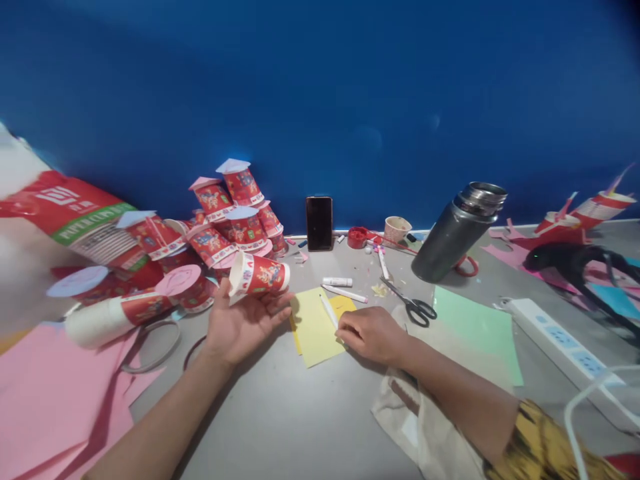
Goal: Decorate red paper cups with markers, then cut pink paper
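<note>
My left hand (pixel 245 323) is palm up and holds a red printed paper cup (pixel 265 275). The cup lies on its side across the fingers, its mouth to the left, with the thumb at the rim. My right hand (pixel 373 335) rests on yellow paper (pixel 315 343), its fingers closed at the lower end of a slim white marker (pixel 328 310). The marker slants up and left over the sheet. Beyond the paper lie another white marker (pixel 345 293) and a short white tube (pixel 337 282). Black-handled scissors (pixel 417 310) sit right of them.
Red cups with paper cone tops (pixel 243 183) are stacked at left, near pink paper (pixel 50 393). A phone (pixel 319 223) stands against the blue wall. On the right are a dark flask (pixel 453 233), green paper (pixel 475 327), a cloth bag (pixel 440 427) and a power strip (pixel 555 333).
</note>
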The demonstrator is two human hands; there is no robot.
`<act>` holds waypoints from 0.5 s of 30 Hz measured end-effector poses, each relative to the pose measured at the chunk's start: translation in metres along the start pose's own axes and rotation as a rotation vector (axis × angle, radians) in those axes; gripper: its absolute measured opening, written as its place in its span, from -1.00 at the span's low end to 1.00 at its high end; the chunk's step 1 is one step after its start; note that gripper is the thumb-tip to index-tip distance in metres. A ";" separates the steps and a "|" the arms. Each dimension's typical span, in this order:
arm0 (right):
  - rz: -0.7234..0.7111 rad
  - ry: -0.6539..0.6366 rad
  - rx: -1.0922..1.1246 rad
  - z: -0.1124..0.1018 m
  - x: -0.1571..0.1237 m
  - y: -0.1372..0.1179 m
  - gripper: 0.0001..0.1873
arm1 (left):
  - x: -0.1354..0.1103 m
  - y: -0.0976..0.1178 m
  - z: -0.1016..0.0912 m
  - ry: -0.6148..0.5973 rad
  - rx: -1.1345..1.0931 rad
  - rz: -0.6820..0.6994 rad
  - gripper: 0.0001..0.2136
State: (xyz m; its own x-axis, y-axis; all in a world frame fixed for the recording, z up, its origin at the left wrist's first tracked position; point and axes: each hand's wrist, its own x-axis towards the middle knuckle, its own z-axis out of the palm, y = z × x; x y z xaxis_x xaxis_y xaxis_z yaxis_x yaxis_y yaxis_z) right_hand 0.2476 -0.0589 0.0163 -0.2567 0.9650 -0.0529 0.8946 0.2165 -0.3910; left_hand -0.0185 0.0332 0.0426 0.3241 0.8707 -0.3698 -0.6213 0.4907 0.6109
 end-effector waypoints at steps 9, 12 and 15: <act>-0.099 0.152 0.166 0.015 -0.002 0.013 -0.78 | -0.002 -0.008 -0.005 -0.048 -0.098 -0.135 -0.21; -0.122 0.163 0.189 0.018 -0.002 0.017 -0.76 | -0.001 -0.011 -0.007 -0.043 -0.088 -0.142 -0.18; -0.145 0.166 0.205 0.019 -0.003 0.019 -0.73 | 0.000 -0.012 -0.008 -0.047 -0.083 -0.162 -0.13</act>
State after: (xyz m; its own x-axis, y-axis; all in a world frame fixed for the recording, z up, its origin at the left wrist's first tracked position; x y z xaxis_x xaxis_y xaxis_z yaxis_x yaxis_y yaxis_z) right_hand 0.2582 -0.0602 -0.0079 -0.2984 0.9407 0.1611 0.7559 0.3360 -0.5619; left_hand -0.0168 0.0268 0.0298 0.4566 0.7821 -0.4241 -0.6145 0.6219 0.4854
